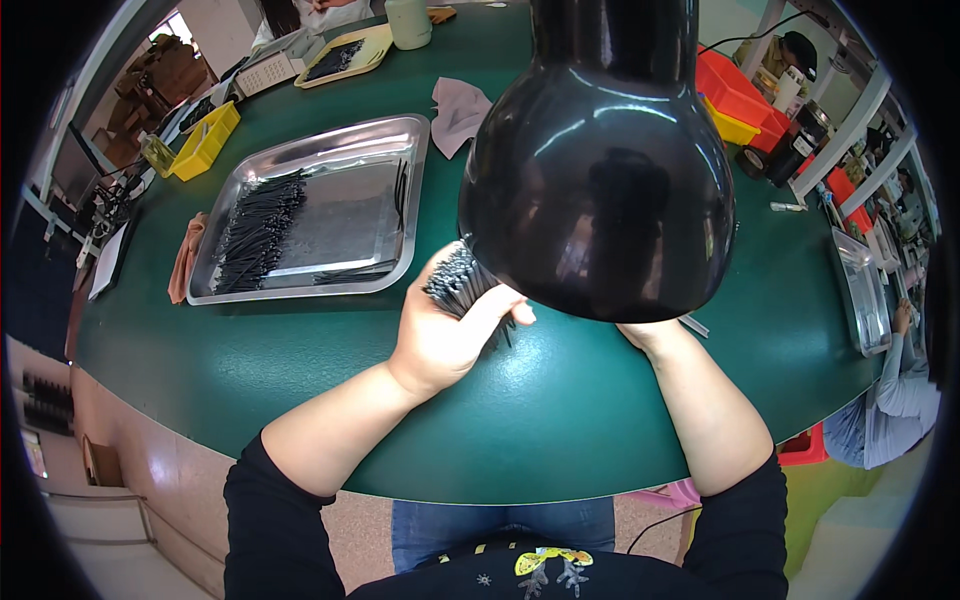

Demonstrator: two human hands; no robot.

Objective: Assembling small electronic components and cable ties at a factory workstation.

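My left hand (437,335) is closed round a thick bundle of thin black rods (462,280) with pale, shiny ends, held above the green table. Its thumb lies across the bundle, and the rods' dark lower ends poke out beneath. A black lamp shade (600,200) hangs over the middle and covers most of my right hand (648,333). Only the wrist and heel of that hand show; its fingers are hidden. Beside that wrist, a thin grey strip-like piece (693,326) sticks out. To the left, a metal tray (340,210) holds a pile of similar black rods (262,232).
A grey cloth (458,115) lies by the tray's far corner, a brown cloth (188,258) at its left. Yellow bin (205,140) stands far left; red bins (735,95) stand far right. Another metal tray (860,290) sits near a co-worker's arm (903,330) at the right.
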